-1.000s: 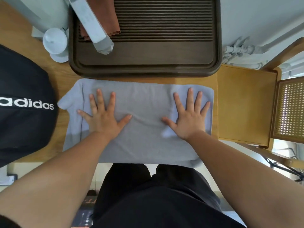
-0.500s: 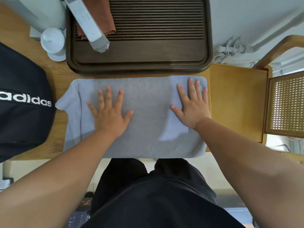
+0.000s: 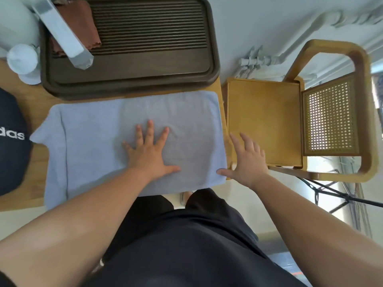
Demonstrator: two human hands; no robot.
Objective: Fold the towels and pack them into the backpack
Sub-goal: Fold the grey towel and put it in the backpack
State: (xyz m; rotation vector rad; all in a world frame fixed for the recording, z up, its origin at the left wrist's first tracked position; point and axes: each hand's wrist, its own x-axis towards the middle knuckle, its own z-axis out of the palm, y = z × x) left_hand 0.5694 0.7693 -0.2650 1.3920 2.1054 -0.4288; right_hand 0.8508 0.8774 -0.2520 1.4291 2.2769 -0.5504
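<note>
Backpack [image 3: 10, 146] at left edge of frame, black, partly cut off. Towel [image 3: 93, 141] lies flat on desk [image 3: 38, 166] mid-frame, left corner just beside the backpack, near edge hanging over the desk edge. Left hand [image 3: 149, 154] open, palm pressing the towel's middle. Right hand [image 3: 246, 160] open, fingers spread, holds nothing, just off the towel's right edge, thumb at its lower right corner. Risk: with that overhang, a pull on the corner could drag the towel off; the flared left corner may skew the fold.
</note>
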